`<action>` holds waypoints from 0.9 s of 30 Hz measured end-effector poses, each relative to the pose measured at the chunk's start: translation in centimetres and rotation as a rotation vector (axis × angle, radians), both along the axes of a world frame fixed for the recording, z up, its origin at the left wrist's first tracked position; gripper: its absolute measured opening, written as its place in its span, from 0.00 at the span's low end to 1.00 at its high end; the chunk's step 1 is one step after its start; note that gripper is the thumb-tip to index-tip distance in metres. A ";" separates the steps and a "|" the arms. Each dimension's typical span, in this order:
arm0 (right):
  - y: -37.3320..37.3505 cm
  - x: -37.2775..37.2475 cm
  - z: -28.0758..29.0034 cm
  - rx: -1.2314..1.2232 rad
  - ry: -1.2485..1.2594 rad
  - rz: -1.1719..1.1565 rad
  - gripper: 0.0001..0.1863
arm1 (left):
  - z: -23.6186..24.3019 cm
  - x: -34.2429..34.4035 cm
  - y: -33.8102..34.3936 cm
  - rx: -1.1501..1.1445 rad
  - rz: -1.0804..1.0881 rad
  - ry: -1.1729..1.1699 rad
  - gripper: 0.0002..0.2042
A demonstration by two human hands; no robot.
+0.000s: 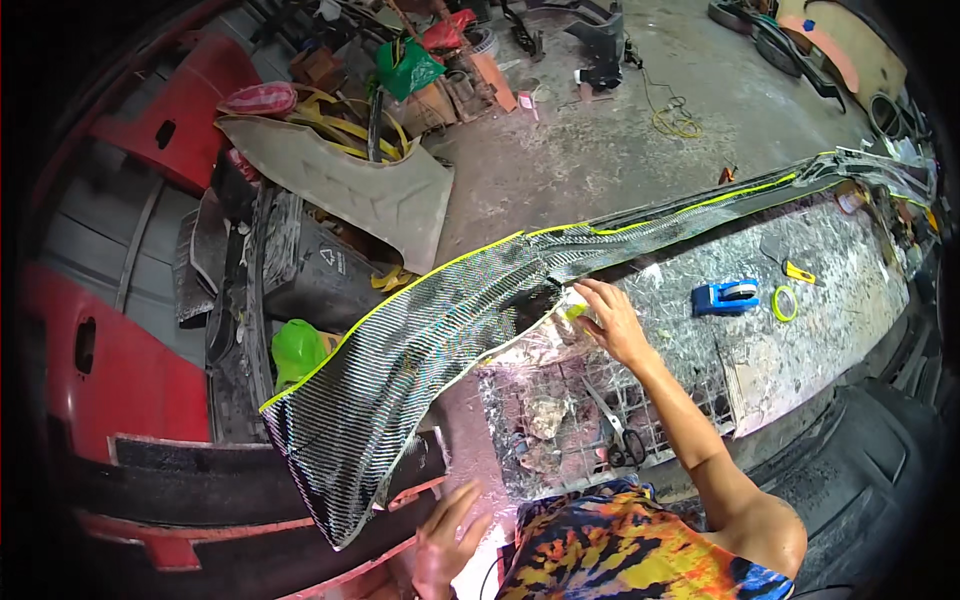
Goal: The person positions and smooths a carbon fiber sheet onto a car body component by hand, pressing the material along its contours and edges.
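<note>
The patterned panel runs along the far edge of the desk; whether the right hand beside it grips, I cannot tell; the left hand has parted fingers.

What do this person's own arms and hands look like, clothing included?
Both the right hand and the left hand are bare, with no gloves. The right arm has no sleeve up to the shoulder, and no watch shows on it. Most of the left arm is out of sight. The top has a swirled pattern of orange, yellow, blue and black.
</note>
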State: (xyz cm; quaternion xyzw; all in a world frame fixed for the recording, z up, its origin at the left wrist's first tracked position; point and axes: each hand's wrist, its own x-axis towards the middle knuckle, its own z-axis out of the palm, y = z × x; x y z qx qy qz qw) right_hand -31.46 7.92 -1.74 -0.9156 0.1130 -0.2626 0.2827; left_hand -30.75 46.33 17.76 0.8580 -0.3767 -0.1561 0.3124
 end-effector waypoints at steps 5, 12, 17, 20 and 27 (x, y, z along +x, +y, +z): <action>0.1 -0.4 -1.5 0.036 -0.062 -0.054 0.29 | -4.9 3.1 -5.0 0.023 -0.010 -0.193 0.23; 0.4 -2.6 -2.5 0.240 -0.055 -0.072 0.09 | -9.6 9.3 -12.5 0.192 -0.147 -0.313 0.35; 1.4 -2.1 -1.5 0.338 0.009 0.005 0.07 | -12.4 11.9 -16.2 0.360 -0.197 -0.344 0.43; 1.8 -1.3 -1.6 0.353 -0.002 0.006 0.10 | -13.3 12.3 -18.1 0.414 -0.195 -0.345 0.44; 1.2 0.4 -1.5 0.377 0.027 0.015 0.26 | -13.5 12.5 -19.4 0.450 -0.124 -0.430 0.37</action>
